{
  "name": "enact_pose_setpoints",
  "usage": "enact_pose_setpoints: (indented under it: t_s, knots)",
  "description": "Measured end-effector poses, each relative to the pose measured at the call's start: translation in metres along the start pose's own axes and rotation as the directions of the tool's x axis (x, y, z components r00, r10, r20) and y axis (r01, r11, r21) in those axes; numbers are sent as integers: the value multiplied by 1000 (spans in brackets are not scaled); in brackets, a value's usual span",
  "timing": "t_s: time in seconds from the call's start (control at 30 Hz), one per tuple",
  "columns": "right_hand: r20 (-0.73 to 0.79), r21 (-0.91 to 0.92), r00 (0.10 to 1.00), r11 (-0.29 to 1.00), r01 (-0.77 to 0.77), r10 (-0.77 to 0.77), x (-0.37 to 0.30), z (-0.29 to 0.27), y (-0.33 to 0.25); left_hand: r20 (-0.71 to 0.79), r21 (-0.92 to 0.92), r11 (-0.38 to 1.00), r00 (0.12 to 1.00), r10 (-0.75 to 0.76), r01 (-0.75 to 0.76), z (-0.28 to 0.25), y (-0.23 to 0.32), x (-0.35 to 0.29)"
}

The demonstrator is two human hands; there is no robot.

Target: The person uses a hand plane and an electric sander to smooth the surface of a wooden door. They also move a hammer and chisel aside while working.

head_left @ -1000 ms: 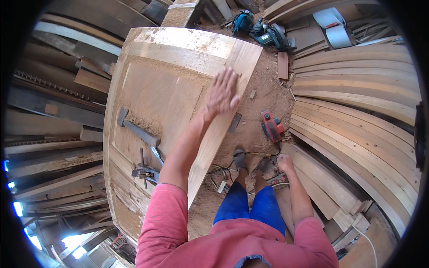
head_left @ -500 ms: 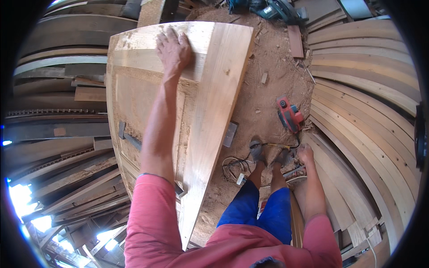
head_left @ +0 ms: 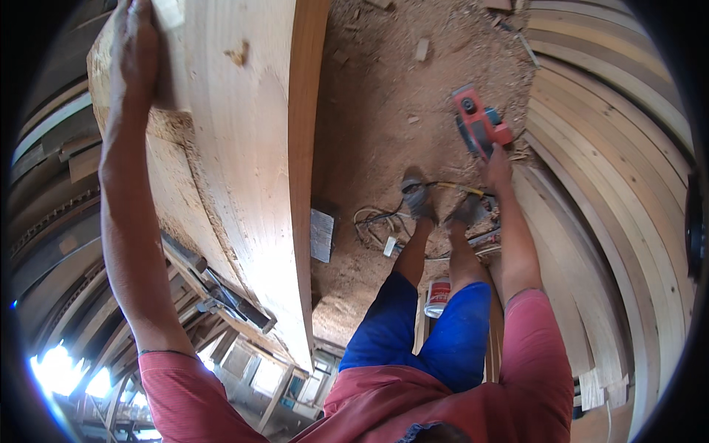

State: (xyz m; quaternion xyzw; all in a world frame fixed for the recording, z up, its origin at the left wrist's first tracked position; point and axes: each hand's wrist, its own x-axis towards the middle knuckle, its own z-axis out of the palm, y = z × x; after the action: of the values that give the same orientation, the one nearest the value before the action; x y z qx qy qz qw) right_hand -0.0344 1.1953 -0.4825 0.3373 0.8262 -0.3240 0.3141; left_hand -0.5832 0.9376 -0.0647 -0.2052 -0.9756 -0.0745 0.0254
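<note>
A large pale wooden panel point(head_left: 236, 140), framed with broad boards and strewn with shavings, stands at the left. My left hand point(head_left: 136, 52) rests on its upper part with the fingers stretched out; the fingertips run out at the top edge of the view. On the right, my right hand point(head_left: 498, 171) is closed around the rear handle of a red and dark electric planer point(head_left: 481, 122). The planer is down at the sawdust-covered floor; how the fingers wrap the handle is partly hidden.
Long boards point(head_left: 598, 140) are stacked along the right. A cable point(head_left: 450, 184) loops around my feet. A grey block point(head_left: 321, 235) lies beside the panel, and a white and red tub point(head_left: 437, 297) stands between my legs. Dark tools point(head_left: 236, 299) lie along the panel's lower left.
My right hand has reached forward from beside my feet and taken hold of the planer's handle. My left hand stays on the panel, which appears nearer and further left as the view shifts.
</note>
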Motion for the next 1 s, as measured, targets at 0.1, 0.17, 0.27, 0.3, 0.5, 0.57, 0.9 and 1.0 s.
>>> enact_pose_setpoints:
  t_s: [0.1, 0.17, 0.27, 0.3, 0.5, 0.57, 0.9, 1.0]
  knots:
    - [69, -63, 996, 997, -48, 52, 31, -5, -26, -28, 51, 998, 999, 35, -34, 4, -9, -10]
    - [144, -90, 982, 989, -114, 126, 43, -2, -24, -72, 53, 995, 993, 91, -88, 11, 0, -11]
    - [11, -27, 996, 996, -83, 83, 44, -2, -3, -59, 70, 984, 984, 170, -166, 17, 54, -2]
    - [26, 8, 997, 997, -73, 73, 38, -11, -18, -99, 283, 958, 992, 81, -50, 1, 76, -11]
    - [35, 917, 967, 377, -132, 253, -79, -30, -89, -82, 49, 999, 997, -1, 5, 25, -1, -10]
    - [209, 917, 939, 279, -285, 272, -117, -70, -113, -172, 159, 982, 982, -76, 104, 33, 11, -15]
    - [188, 963, 960, 156, -222, 208, -214, -201, -193, 14, 12, 971, 971, -237, 237, 19, 35, -14]
    - [176, 981, 981, 72, -182, 82, -227, -239, -206, 19, 7, 965, 965, -260, 260, 16, 39, -15]
